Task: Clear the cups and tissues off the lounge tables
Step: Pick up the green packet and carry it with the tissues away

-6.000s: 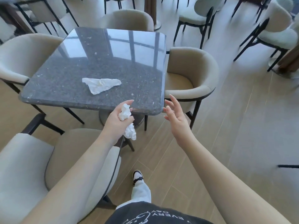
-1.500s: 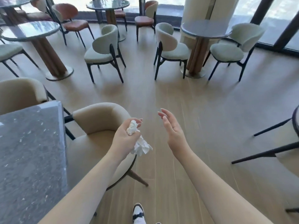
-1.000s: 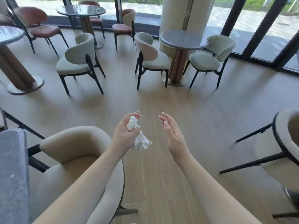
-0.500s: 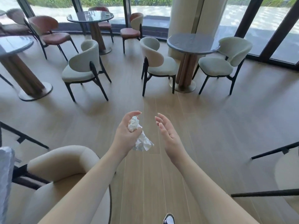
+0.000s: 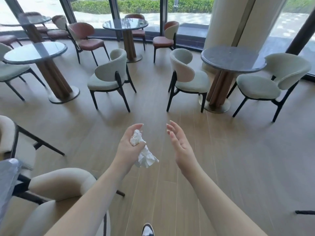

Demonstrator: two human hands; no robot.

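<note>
My left hand [image 5: 128, 148] grips a crumpled white tissue [image 5: 144, 155] in front of me above the wooden floor; part of the tissue hangs below the fingers. My right hand [image 5: 179, 144] is held beside it, a short gap apart, palm turned inward with relaxed fingers and nothing in it. The corner of the grey stone table [image 5: 6, 178] shows at the lower left edge. No cups are visible.
A beige armchair [image 5: 58, 188] stands at my lower left. Ahead are round stone tables [image 5: 232, 59] [image 5: 35, 52] [image 5: 125, 24] with pale and rust-coloured chairs [image 5: 109, 79] [image 5: 187, 77] around them, a wide pillar [image 5: 226, 23] and glass walls. Open floor lies between the two nearest chairs.
My view has turned away from the grey table, where another tissue lay, toward the round tables. Both hands keep their pose, the left still holding the tissue.
</note>
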